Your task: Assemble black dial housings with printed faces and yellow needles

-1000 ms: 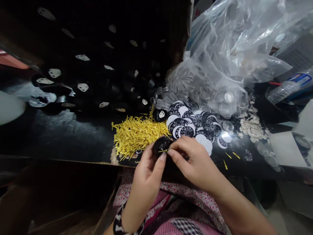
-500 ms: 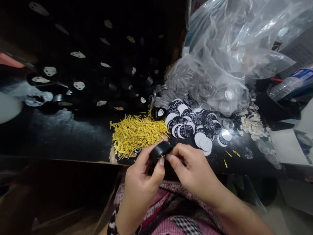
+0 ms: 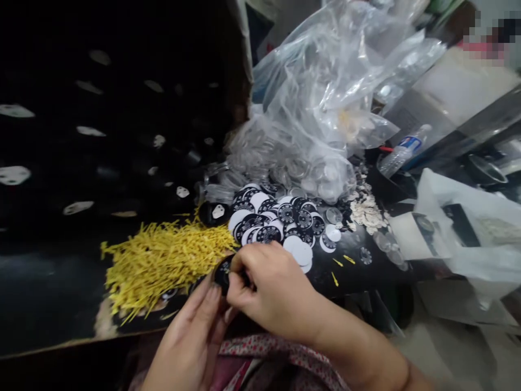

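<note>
My left hand (image 3: 189, 331) is closed around a black round housing (image 3: 223, 273) near the table's front edge. A dark dial face with pale markings shows at its open side. My right hand (image 3: 274, 288) is pinched over that face; whatever its fingertips hold, if anything, is hidden. Just left of my hands lies a heap of yellow plastic pointers (image 3: 163, 260). Beyond my right hand is a pile of black-and-white dial discs (image 3: 268, 234), some face up and some showing plain white backs.
A clear plastic bag (image 3: 309, 103) of transparent round covers stands behind the discs. Small cream-coloured plates (image 3: 366, 212) lie in a pile to the right. Several black housings with pale plates (image 3: 183, 191) stand at left. A white box (image 3: 415, 233) sits at the right.
My view has swung to the right, so the table contents appear shifted left. The housing has been turned so its dial face shows, and my right hand has moved over it.
</note>
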Demonstrator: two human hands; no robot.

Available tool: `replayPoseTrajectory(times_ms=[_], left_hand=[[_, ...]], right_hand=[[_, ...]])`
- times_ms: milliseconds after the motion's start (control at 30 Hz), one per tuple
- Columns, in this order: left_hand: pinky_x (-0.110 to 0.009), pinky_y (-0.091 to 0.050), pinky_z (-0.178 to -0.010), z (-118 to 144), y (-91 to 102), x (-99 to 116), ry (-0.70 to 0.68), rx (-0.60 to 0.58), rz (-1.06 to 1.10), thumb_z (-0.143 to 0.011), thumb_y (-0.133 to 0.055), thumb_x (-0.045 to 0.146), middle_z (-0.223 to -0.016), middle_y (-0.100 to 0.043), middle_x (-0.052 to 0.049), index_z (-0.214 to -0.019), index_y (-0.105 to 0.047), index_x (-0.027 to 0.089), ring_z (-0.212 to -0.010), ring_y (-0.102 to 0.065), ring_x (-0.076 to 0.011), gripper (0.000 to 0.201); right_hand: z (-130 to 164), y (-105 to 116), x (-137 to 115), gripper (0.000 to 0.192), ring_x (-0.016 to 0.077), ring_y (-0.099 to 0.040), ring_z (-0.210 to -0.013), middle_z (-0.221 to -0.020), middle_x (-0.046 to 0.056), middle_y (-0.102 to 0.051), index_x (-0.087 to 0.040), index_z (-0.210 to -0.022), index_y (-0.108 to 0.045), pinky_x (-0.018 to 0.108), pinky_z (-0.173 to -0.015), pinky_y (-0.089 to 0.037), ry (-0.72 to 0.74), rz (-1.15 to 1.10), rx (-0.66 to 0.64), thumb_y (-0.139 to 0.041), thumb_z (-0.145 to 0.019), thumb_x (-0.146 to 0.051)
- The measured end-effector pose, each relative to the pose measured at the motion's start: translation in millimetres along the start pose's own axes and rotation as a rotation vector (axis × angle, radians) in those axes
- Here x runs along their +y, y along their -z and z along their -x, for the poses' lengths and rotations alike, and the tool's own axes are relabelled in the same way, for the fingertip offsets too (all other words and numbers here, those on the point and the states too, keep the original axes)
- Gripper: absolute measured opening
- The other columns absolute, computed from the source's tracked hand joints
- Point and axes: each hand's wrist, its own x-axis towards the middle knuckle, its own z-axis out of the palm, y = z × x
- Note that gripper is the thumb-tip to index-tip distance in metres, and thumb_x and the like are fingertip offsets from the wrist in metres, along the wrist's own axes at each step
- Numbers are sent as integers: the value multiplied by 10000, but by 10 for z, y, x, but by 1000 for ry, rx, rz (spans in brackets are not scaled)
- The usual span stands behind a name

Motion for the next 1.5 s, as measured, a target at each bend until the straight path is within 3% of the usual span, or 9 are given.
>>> replayPoseTrajectory(times_ms=[167, 267, 333, 633, 800, 967, 1233, 1367, 1500], left_hand=[[-411, -281, -1169, -121, 0, 0, -313, -44, -332, -806, -663, 532, -1402, -586, 40, -1288, -631, 360, -1372, -447, -267, 512], [-414, -317, -1151, -168, 31, -19, -297, -54, -342, -857, -592, 554, -1412, -577, 41, -1350, -570, 372, -1358, -466, -248, 527], [-409, -338, -1141, -184, 21, -45, -259, -61, -310, -861, -583, 563, -1418, -570, 40, -1343, -577, 371, -1362, -458, -250, 519], [-423, -268, -1181, -190, -16, -56, -332, -112, -291, -885, -594, 485, -1441, -552, 31, -1319, -604, 354, -1399, -403, -266, 454], [-482, -344, -1147, -221, 2, -79, -198, -119, -136, -862, -623, 498, -1391, -602, -8, -1309, -611, 353, -1281, -550, -301, 470], [-466, -306, -1173, -227, -11, -74, -211, -119, -149, -852, -633, 514, -1387, -604, 14, -1298, -615, 369, -1296, -536, -289, 469], [-435, -317, -1173, -203, -31, -39, -150, -131, -37, -825, -677, 503, -1388, -605, 7, -1257, -651, 347, -1288, -543, -284, 460], [-446, -471, -1065, -183, -130, 88, -35, -127, 324, -817, -706, 446, -1302, -667, -54, -1175, -699, 258, -1179, -628, -297, 405], [-420, -547, -967, -174, -205, 185, 48, -247, 505, -852, -663, 455, -1136, -738, -114, -1050, -740, 174, -1082, -680, -286, 352]], right_hand=[[-129, 289, 403, 94, 104, -618, -725, -815, -17, -696, -200, -881, -665, 211, -688, -447, -91, -232, -194, -577, -896, -228], [-377, 494, 897, 268, 168, -652, -921, -1092, 67, -697, -201, -1162, -641, 304, -852, -480, -397, 119, 67, -470, -968, -273], [-546, 582, 1182, 350, 269, -622, -1053, -1241, 174, -622, -127, -1244, -607, 418, -953, -442, -475, 221, 77, -550, -917, -238], [-730, 649, 1574, 190, 198, -615, -970, -1093, 90, -628, -164, -1011, -675, 308, -923, -456, -472, 282, -14, -606, -835, -184], [-659, 679, 1506, 177, 180, -628, -938, -1055, 64, -671, -181, -1039, -632, 280, -857, -473, -475, 308, 13, -589, -886, -258], [-686, 575, 1333, 410, 315, -633, -987, -1098, 188, -659, -127, -1048, -626, 422, -860, -474, -532, 403, 20, -635, -856, -489], [-768, 633, 1391, 181, 276, -638, -1004, -1045, 153, -703, -136, -1023, -676, 382, -881, -476, -467, 356, 40, -575, -888, -201], [-497, 576, 1029, 324, 199, -653, -922, -1036, 95, -711, -164, -1237, -618, 335, -847, -505, -387, 171, 67, -458, -958, -197], [-119, 265, 430, 365, 168, -635, -929, -1023, 52, -665, -241, -1296, -611, 332, -877, -517, -109, -294, -81, -518, -945, -211]])
